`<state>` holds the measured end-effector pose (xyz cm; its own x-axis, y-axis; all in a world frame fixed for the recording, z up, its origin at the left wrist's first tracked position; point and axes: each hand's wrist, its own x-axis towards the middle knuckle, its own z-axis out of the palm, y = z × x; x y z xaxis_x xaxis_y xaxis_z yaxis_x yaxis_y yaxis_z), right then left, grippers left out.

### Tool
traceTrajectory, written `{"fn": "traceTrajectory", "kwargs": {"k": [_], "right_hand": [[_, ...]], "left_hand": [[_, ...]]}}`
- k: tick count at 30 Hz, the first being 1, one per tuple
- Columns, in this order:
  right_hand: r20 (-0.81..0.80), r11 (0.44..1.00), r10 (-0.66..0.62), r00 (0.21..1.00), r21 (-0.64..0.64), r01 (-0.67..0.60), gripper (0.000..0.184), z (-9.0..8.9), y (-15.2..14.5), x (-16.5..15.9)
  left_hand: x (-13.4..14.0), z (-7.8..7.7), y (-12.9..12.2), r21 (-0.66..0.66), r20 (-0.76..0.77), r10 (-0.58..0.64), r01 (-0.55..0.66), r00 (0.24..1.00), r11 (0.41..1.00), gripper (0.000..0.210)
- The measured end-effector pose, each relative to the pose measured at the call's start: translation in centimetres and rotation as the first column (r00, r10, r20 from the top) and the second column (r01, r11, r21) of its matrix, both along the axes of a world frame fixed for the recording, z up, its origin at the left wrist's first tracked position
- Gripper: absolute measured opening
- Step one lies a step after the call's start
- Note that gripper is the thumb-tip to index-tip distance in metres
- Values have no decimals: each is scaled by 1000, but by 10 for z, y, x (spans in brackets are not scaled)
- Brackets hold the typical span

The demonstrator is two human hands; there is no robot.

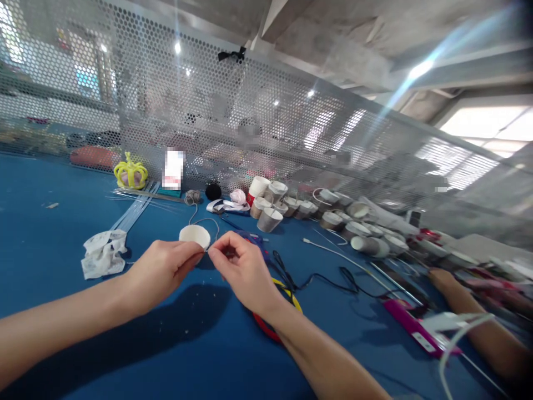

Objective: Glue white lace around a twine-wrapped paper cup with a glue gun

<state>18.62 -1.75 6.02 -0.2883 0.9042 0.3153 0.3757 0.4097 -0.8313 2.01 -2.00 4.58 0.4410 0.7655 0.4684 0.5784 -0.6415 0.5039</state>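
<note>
Just left of the middle, a white paper cup (195, 235) shows its round opening. My left hand (160, 272) is closed at the near side of the cup, thumb and fingers pinched by its rim. A thin grey yarn (217, 225) runs from a small grey yarn ball (192, 197), loops behind the cup and comes down to my right hand (245, 272). That hand pinches the yarn between thumb and forefinger, close to the left fingertips. The exact spot where the fingers meet is too small to make out.
Several yarn-wrapped cups (270, 220) line the perforated metal screen (233, 111). A yellow crown-shaped piece (130, 173) and crumpled white wrapping (104, 254) lie left. Cables (328, 280) and a magenta glue gun (414, 328) are right, near another person's arm (458, 300).
</note>
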Motion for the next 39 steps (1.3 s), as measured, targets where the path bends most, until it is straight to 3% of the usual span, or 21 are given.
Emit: {"fn": "traceTrajectory", "kwargs": {"k": [2, 4, 7, 9, 11, 14, 17, 23, 25, 29, 33, 39], "right_hand": [[11, 998, -32, 999, 50, 31, 12, -4, 0, -2], [38, 994, -36, 999, 100, 32, 12, -5, -1, -2], [56, 993, 8, 998, 120, -15, 11, -3, 0, 0], [26, 997, 64, 998, 49, -66, 10, 0, 2, 2], [-23, 993, 112, 993, -41, -112, 11, 2, 3, 4], [-61, 986, 141, 988, -85, -146, 11, 3, 5, 4], [-47, 989, 143, 989, -37, -145, 13, 3, 6, 5], [-39, 995, 51, 998, 84, -47, 12, 7, 6, 9], [-77, 997, 55, 996, 63, -51, 12, 8, 7, 10], [-91, 996, 92, 992, 9, -92, 12, 7, 6, 8], [-103, 995, 98, 990, 37, -95, 11, 6, 4, 7], [-195, 996, 87, 977, 23, -84, 12, 6, 1, 5]], "left_hand": [[0, -5, 0, 125, -60, 16, -8, 998, 992, 30], [0, -6, 0, 138, -70, 27, -18, 997, 990, 30], [0, 0, -1, -40, -5, 13, -13, 1000, 999, 28], [0, 6, -1, -227, 70, -5, 21, 998, 974, 28], [0, 9, -1, -375, 152, -10, 67, 988, 925, 29], [0, 9, -1, -493, 250, -11, 137, 968, 859, 30], [1, 7, 1, -563, 344, -18, 221, 939, 796, 28], [-1, 10, 8, -677, 517, -47, 441, 855, 589, 31], [-2, 10, 9, -677, 501, -73, 443, 862, 588, 30], [-1, 7, 8, -635, 459, -94, 400, 884, 661, 24], [2, 5, 5, -603, 457, -59, 358, 887, 712, 21], [2, 6, 4, -630, 538, -41, 434, 842, 644, 22]]}}
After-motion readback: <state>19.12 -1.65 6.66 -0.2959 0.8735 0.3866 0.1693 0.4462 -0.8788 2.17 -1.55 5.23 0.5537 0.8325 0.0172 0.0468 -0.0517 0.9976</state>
